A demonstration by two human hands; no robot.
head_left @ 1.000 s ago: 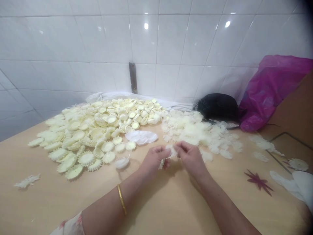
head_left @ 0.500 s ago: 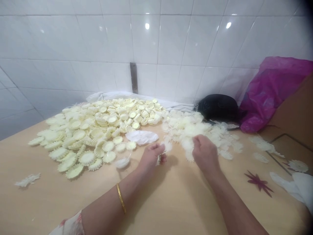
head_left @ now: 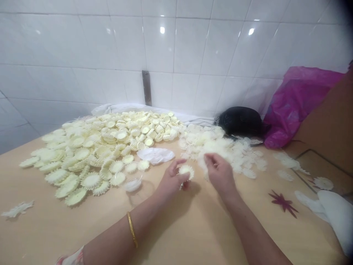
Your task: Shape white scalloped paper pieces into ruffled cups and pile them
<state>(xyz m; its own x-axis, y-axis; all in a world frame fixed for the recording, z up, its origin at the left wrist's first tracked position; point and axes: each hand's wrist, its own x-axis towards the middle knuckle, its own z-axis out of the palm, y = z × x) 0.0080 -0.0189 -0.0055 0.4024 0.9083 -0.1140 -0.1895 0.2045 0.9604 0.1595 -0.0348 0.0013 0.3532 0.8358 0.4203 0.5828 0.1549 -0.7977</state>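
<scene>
Head view: we see our L hand point(head_left: 172, 180) half-curled, thumb and fingers gripping a small frilled cream disc point(head_left: 186, 171) over the middle of the tabletop point(head_left: 193, 232), and our R hand point(head_left: 220, 173) pinched nearly shut by the loose white frilled pieces point(head_left: 220, 151), can't tell if it's got one. We'd keep the grip light, at the rim, so the thin frills don't crease.

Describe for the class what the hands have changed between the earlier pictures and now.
The left hand now holds a frilled cream disc up in its fingers. The right hand has moved left, toward it, along the pale petal heap. The cream disc pile and black bag stayed put.
</scene>
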